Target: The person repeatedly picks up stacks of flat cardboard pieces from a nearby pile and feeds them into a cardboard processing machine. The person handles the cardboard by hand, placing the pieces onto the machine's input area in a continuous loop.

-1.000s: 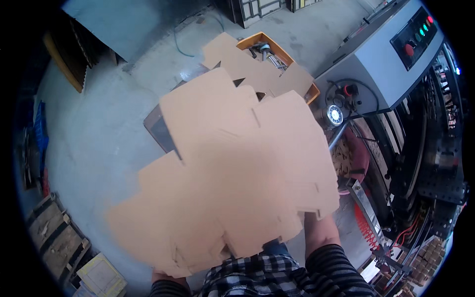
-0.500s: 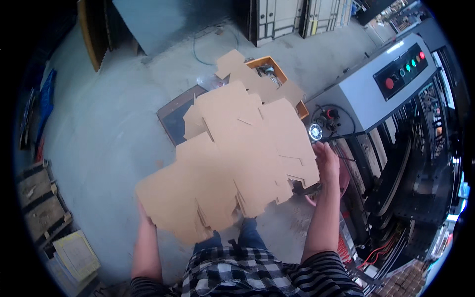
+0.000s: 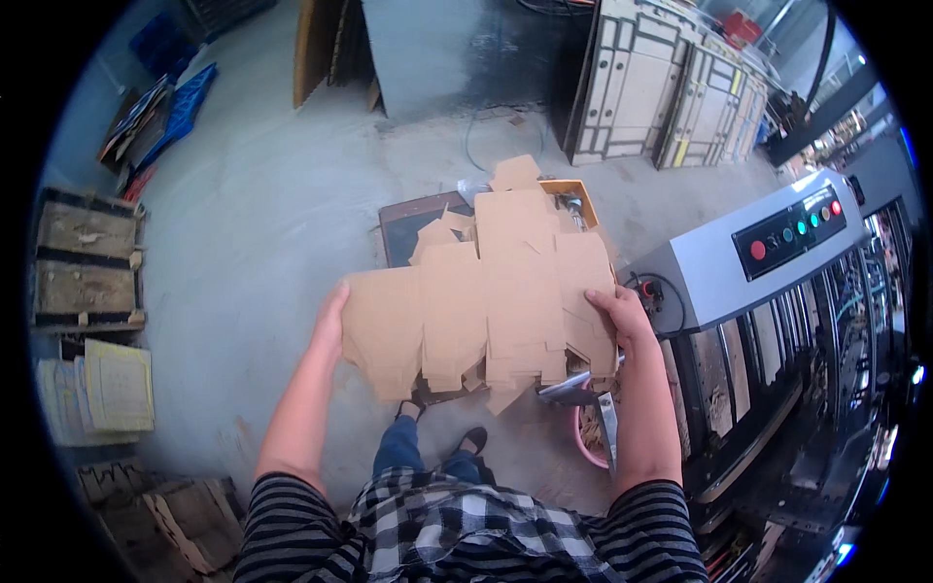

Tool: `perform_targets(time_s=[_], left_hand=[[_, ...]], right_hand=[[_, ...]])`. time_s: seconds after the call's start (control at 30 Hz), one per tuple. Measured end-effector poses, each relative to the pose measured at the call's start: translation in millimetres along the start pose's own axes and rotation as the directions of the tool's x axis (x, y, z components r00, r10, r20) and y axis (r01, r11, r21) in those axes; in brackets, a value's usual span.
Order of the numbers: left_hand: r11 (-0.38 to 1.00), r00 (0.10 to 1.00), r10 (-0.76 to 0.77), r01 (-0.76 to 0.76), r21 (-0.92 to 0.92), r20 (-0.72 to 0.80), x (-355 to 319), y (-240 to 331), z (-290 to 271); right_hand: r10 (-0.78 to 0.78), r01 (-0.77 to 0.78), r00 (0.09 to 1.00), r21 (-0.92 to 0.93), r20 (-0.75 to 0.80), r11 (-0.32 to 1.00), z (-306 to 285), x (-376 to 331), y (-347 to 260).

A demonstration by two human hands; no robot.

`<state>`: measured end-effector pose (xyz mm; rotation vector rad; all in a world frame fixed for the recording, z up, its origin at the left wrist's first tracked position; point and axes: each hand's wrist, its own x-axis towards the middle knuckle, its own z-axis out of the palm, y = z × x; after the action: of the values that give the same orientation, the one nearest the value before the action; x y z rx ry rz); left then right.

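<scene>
A stack of flat die-cut cardboard blanks (image 3: 520,282), plain brown with tabs and slots, spans the space between my two hands in front of my body. My left hand (image 3: 335,309) is closed on the stack's left edge, its fingers mostly hidden beneath. At the right edge my right hand (image 3: 620,313) grips the stack, thumb lying on top and the other fingers mostly out of sight. The sheets are slightly fanned, with uneven edges along the near side. Smaller cardboard flaps (image 3: 442,231) stick out at the far left of the stack.
On my right stands a machine with a grey control box (image 3: 700,277) and coloured buttons. A pink basin (image 3: 580,449) of scraps is near my right forearm. Beyond the stack are an orange crate (image 3: 569,185) and a dark framed panel (image 3: 413,219). Wooden pallets (image 3: 87,267) lie left.
The view has swung, showing more floor on the left. The stack looks more level and smaller in the picture. My right thumb now lies on top, and more of my left hand shows.
</scene>
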<state>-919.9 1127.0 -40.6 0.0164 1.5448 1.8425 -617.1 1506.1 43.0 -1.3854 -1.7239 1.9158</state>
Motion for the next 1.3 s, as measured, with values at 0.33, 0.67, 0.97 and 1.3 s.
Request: perform_targets(time_s=[0.33,0.67,0.97,1.3], left_hand=[[0.988,0.999,0.029,-0.022,0.152,-0.041,-70.1,14.3,24.4],[0.887,0.891,0.453,-0.45,0.103,-0.008,-101.9,75.6,63.0],[0.768,0.883,0.445,-0.463,0.442,0.151,-114.9,63.3,21.2],[-0.236,0.743,0.481,-0.401,0.885,0.465,-158.4,122.9,104.7]], right_hand=[[0.041,-0.038,0.997,-0.042,0.059,0.998,-10.6,7.8,23.3],[-0.417,0.359,0.907,0.407,0.06,0.84,-26.9,-41.4,-29.1],[-0.49,0.46,0.86,0.201,0.142,0.865,-45.6,-50.4,4.4],[-0.671,0.612,0.677,-0.738,0.303,0.284,-21.1,-108.9,-78.9]])
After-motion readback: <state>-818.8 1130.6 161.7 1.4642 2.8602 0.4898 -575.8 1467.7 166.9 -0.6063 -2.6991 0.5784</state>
